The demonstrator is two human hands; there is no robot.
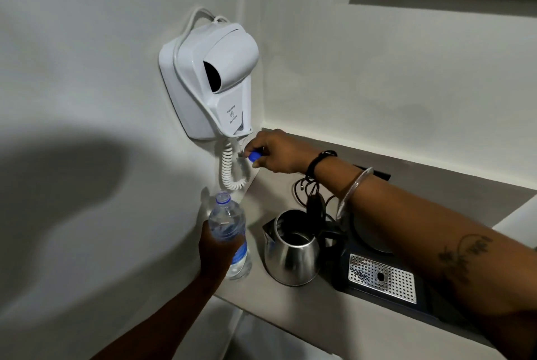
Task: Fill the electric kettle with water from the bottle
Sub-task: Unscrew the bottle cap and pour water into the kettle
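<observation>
While the left hand (216,246) wraps its fingers around the middle of the uncapped plastic water bottle (229,231), which stands upright at the left edge of the grey counter (290,310), the stainless-steel electric kettle (290,252) sits just to its right with its lid open, beside a black tray (377,295) with a perforated metal grille. Farther back, the right hand (276,153) reaches toward the counter's far left corner, its fingers pinching the blue bottle cap (255,155) below the wall-mounted white hair dryer (212,80) and beside its coiled cord (231,170).
</observation>
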